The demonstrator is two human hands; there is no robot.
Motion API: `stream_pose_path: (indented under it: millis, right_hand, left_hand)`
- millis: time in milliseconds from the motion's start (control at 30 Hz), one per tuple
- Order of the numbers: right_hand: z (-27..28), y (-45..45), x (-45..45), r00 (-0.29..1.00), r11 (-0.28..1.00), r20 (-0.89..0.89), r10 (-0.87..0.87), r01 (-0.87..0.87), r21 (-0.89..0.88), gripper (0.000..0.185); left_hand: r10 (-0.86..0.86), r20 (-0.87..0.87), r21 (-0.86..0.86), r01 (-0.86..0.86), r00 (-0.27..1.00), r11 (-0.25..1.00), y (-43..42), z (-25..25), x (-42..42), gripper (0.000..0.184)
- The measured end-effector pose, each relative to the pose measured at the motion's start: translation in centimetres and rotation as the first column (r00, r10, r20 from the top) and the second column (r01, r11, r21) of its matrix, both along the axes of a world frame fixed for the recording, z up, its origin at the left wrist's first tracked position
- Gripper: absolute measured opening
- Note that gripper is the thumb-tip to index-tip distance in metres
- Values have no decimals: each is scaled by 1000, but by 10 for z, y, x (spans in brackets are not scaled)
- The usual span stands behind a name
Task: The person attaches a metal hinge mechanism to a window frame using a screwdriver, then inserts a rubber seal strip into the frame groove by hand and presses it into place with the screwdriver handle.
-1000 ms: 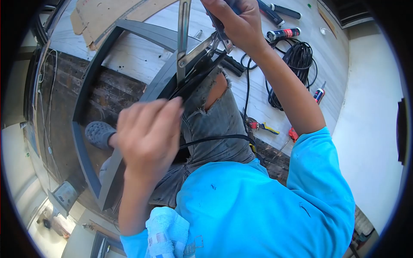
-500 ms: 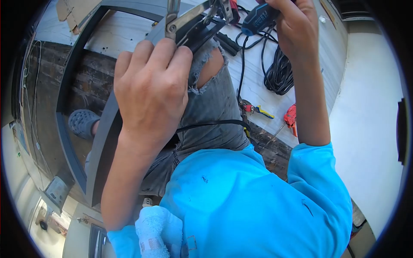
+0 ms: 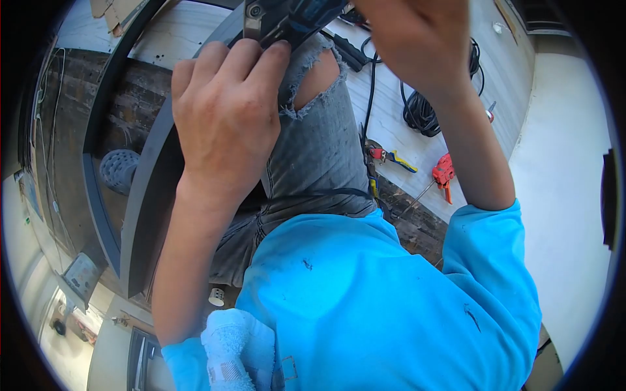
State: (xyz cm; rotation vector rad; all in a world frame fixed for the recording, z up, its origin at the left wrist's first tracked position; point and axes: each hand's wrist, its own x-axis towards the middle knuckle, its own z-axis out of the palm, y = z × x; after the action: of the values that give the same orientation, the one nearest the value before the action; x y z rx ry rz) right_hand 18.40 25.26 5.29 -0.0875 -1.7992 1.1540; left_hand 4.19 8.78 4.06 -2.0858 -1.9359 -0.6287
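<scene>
My left hand (image 3: 225, 117) is closed with its fingers curled over a silver metal hinge arm (image 3: 253, 19) at the top of the view. That hinge lies against a dark grey metal frame (image 3: 149, 195), which rests along my leg. Up at the top edge, my right hand (image 3: 424, 42) is partly cut off and smeared by motion. It holds a blue and black power tool (image 3: 314, 14), whose body is now right beside the hinge and my left fingertips. The right fingers are mostly out of sight.
Coiled black cable (image 3: 420, 114) lies on the white marbled surface (image 3: 404, 146). Nearby are pliers with blue and yellow handles (image 3: 398, 159) and a red-handled tool (image 3: 443, 173). Cardboard (image 3: 120, 14) sits at the upper left. A light blue towel (image 3: 235, 345) is at my shoulder.
My right hand has moved left and lower, bringing the blue and black power tool from the right over to the hinge. My left hand stays at the hinge; the view has shifted slightly.
</scene>
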Motion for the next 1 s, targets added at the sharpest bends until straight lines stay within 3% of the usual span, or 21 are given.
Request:
stream_pose_path:
  millis: [67, 167, 300, 400, 467, 500, 600, 667, 700, 767, 800, 900, 933, 1000]
  right_hand:
    - [-11, 7, -3, 997, 997, 76, 31, -37, 69, 33]
    - [12, 2, 9, 941, 986, 332, -62, 7, 164, 32]
    - [22, 20, 10, 951, 945, 303, -56, -48, 323, 28]
    - [64, 34, 24, 954, 864, 241, 176, -267, 426, 23]
    - [57, 38, 25, 964, 862, 242, 112, -215, 458, 23]
    - [34, 22, 20, 961, 902, 274, -43, -81, 425, 24]
    - [24, -5, 21, 798, 907, 562, -219, -46, 418, 25]
    - [38, -18, 18, 871, 958, 467, -153, 15, 286, 27]
    - [57, -30, 16, 930, 990, 353, -104, 62, 130, 28]
    - [55, -30, 17, 952, 983, 275, -132, 90, 159, 28]
    - [32, -11, 13, 935, 931, 302, -186, 70, 358, 27]
    - [42, -8, 10, 872, 900, 406, -274, 84, 427, 24]
    - [45, -14, 1, 929, 950, 289, -233, 153, 274, 25]
    - [52, -4, 14, 946, 965, 322, -26, -61, 256, 27]
  left_hand:
    - [7, -11, 27, -7, 1000, 1000, 2, -3, 1, 16]
    - [-15, 19, 53, 14, 1000, 999, 2, -8, -1, 17]
    - [-16, 35, 75, 14, 999, 997, 1, -9, -1, 18]
    - [-14, 47, 41, 12, 999, 999, -3, -9, -3, 21]
    - [-18, 60, 64, 14, 998, 998, -2, -10, -3, 20]
    - [-13, 60, 75, 9, 998, 997, -1, -11, -3, 17]
    - [-15, 71, 111, 7, 997, 994, 2, -13, 0, 12]
    - [-13, 96, 140, -1, 995, 990, 2, -16, -1, 12]
    - [-7, 92, 136, -6, 996, 991, 1, -18, -2, 11]
    - [-11, 83, 135, 0, 996, 991, 2, -17, -1, 10]
    - [-12, 78, 132, 1, 997, 991, 3, -16, -2, 10]
    - [-20, 75, 108, 12, 997, 994, 2, -15, -2, 11]
    - [-16, 69, 97, 9, 998, 995, 2, -14, -5, 13]
    - [-11, 64, 52, 8, 998, 999, -3, -14, -5, 15]
